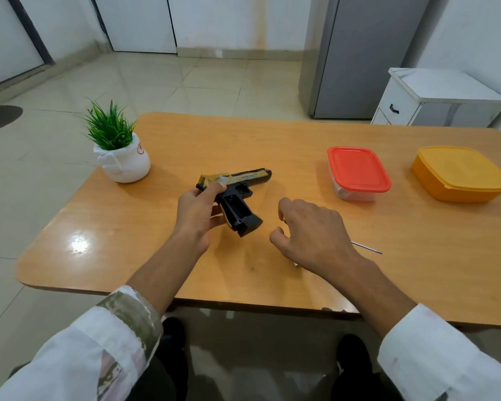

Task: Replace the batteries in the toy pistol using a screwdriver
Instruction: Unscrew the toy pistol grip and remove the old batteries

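While left grip [198,209] clasps toy pistol [239,208] by rear end, thumb on top, pistol sits mid-counter [185,140]: muzzle right, handle toward near side, dark recess showing in handle. Right grip [311,230] curled over screwdriver [368,248]; only shaft shows right of wrist; holding or not, cannot tell. Pistol likely light hollow plastic, stiff, glossy, so slippery. Best hold: round slide and frame, clear of recess. Screwdriver slim, may roll; pinch at handle.
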